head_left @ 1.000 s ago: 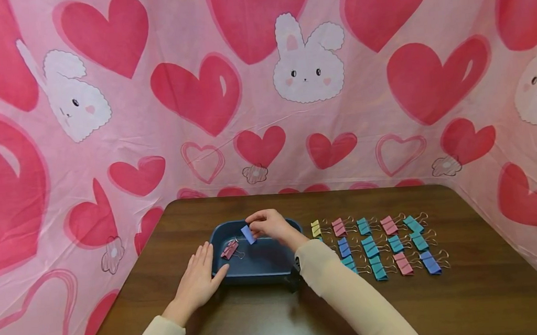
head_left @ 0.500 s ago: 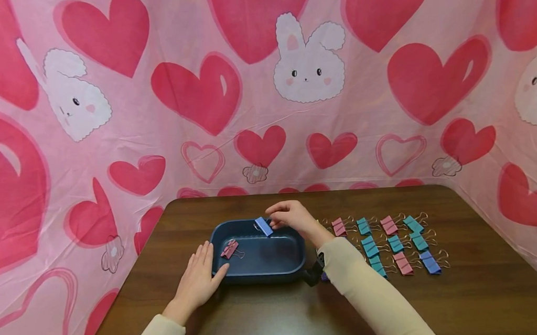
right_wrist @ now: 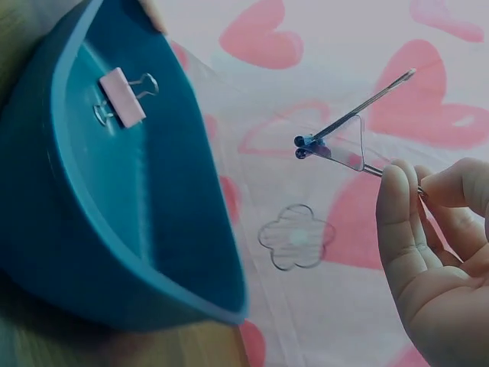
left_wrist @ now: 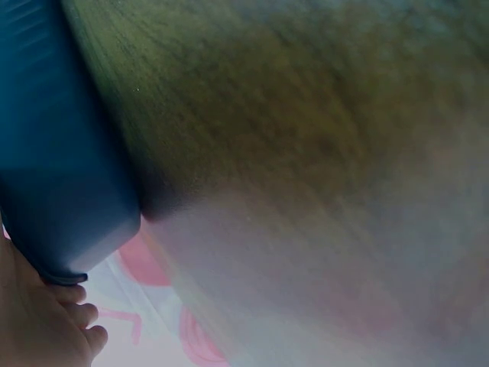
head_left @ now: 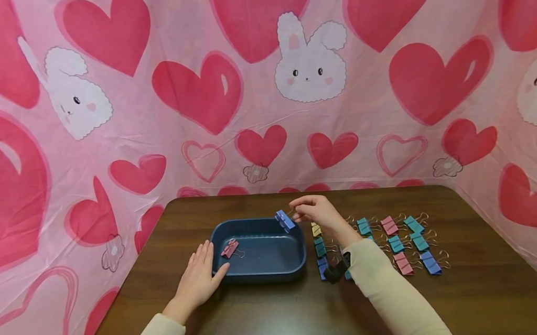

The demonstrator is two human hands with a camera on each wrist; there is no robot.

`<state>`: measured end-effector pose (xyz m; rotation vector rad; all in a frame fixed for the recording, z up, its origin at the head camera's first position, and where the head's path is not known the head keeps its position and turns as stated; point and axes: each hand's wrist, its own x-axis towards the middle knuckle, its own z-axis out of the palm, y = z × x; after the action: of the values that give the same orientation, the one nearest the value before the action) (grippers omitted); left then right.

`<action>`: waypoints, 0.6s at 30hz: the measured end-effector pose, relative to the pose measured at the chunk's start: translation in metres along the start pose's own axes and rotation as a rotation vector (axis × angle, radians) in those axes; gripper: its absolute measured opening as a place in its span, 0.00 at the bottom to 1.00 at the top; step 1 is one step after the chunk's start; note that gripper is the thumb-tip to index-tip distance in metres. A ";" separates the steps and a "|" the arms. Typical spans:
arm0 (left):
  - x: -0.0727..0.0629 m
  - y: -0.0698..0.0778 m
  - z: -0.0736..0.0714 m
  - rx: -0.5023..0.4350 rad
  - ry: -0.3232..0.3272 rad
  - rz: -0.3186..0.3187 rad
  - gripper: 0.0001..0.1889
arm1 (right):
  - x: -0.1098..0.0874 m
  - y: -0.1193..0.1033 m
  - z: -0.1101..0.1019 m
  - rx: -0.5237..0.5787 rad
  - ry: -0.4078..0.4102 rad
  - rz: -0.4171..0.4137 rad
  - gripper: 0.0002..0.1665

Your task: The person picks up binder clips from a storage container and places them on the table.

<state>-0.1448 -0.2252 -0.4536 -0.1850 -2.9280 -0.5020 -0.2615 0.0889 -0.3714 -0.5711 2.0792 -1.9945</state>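
Observation:
A dark blue rectangular tray stands on the table, with one pink binder clip lying inside near its left end. My left hand, fingers straight, rests against the tray's left rim; the left wrist view shows its fingertips by the tray's edge. Over the tray's back right corner, my right hand holds a blue binder clip. In the right wrist view, the thumb and fingers pinch one wire handle of this clip, while its other handle sticks out free.
Right of the tray lie rows of binder clips, among them a yellow clip, a teal clip, a pink clip and a blue clip. My right forearm hides several. A pink heart-print cloth hangs behind the wooden table.
My right hand has moved right and slightly back with the blue binder clip, from above the tray's middle to its back right corner. The left hand and the pink clip have stayed in place.

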 end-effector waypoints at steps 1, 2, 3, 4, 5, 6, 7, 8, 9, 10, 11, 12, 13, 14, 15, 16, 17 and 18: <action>0.000 0.000 0.000 0.000 0.000 0.000 0.41 | -0.001 0.000 -0.004 0.001 0.006 -0.004 0.17; 0.000 0.000 0.000 0.002 0.001 0.001 0.41 | -0.003 -0.001 -0.008 0.006 0.013 -0.006 0.17; 0.000 0.000 0.000 0.002 0.001 0.002 0.41 | -0.004 -0.001 -0.012 0.008 0.019 -0.013 0.17; 0.000 0.000 0.000 0.003 0.000 0.003 0.41 | -0.005 -0.001 -0.016 0.014 0.028 -0.015 0.17; 0.000 0.000 0.000 0.002 -0.001 0.002 0.41 | -0.006 -0.002 -0.020 0.019 0.034 -0.019 0.17; 0.000 0.000 0.000 0.003 -0.002 0.002 0.41 | -0.008 -0.003 -0.023 0.022 0.041 -0.023 0.17; 0.000 0.000 0.000 0.002 -0.003 0.002 0.41 | -0.010 -0.004 -0.027 0.020 0.051 -0.024 0.17; 0.000 0.001 0.000 0.002 -0.005 0.000 0.41 | -0.011 -0.005 -0.031 0.022 0.060 -0.025 0.17; 0.000 0.001 0.000 0.000 -0.008 -0.002 0.41 | -0.013 -0.006 -0.035 0.020 0.070 -0.024 0.18; 0.000 0.001 0.000 -0.001 -0.011 -0.003 0.41 | -0.016 -0.007 -0.039 0.021 0.082 -0.020 0.18; 0.000 0.001 0.000 -0.002 -0.012 -0.005 0.41 | -0.018 -0.009 -0.044 0.019 0.090 -0.021 0.18; 0.000 0.001 0.000 -0.002 -0.013 -0.005 0.41 | -0.020 -0.010 -0.048 0.015 0.102 -0.020 0.18; 0.000 0.001 0.000 -0.004 -0.012 -0.006 0.41 | -0.022 -0.012 -0.053 0.013 0.109 -0.017 0.18; 0.000 0.001 0.000 -0.005 -0.011 -0.005 0.41 | -0.024 -0.013 -0.057 0.025 0.112 -0.019 0.19; 0.000 0.001 0.000 -0.005 -0.008 -0.004 0.41 | -0.026 -0.014 -0.061 0.033 0.116 -0.021 0.19; 0.000 0.001 0.000 -0.005 -0.006 -0.003 0.41 | -0.028 -0.015 -0.066 0.038 0.123 -0.023 0.19; -0.001 0.001 0.000 -0.004 -0.002 -0.001 0.41 | -0.030 -0.017 -0.070 0.040 0.131 -0.026 0.19; -0.001 0.001 0.000 -0.004 0.001 0.001 0.41 | -0.032 -0.018 -0.074 0.039 0.139 -0.034 0.18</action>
<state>-0.1439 -0.2244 -0.4537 -0.1867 -2.9262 -0.5079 -0.2605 0.1696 -0.3527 -0.4766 2.1165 -2.1462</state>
